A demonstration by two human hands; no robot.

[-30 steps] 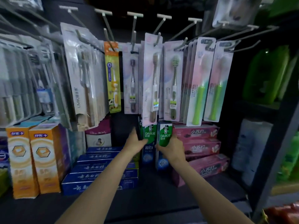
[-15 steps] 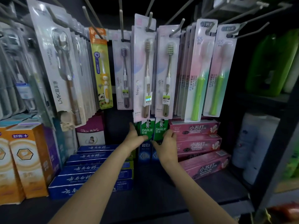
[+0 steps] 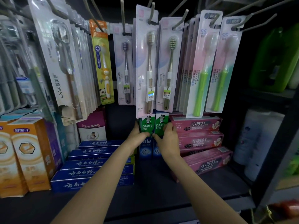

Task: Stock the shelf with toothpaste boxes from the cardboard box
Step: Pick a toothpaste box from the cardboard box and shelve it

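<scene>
Standing upright, two Darlie boxes (image 3: 147, 126), logos facing out, both hands (image 3: 167, 139) seemingly gripping them

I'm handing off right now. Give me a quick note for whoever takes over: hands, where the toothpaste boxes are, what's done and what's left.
Left hand: grip on the left green Darlie box, standing upright at the back of the shelf.
Right hand: grip on the right green Darlie box, upright, tight beside the first.
Neighbours: pink toothpaste stack at their right, blue toothpaste stack at their left, toothbrush packs hanging just above.
Done: both Darlie boxes are on the shelf.
Left: release them, then fetch more. The cardboard box is out of view.
</scene>
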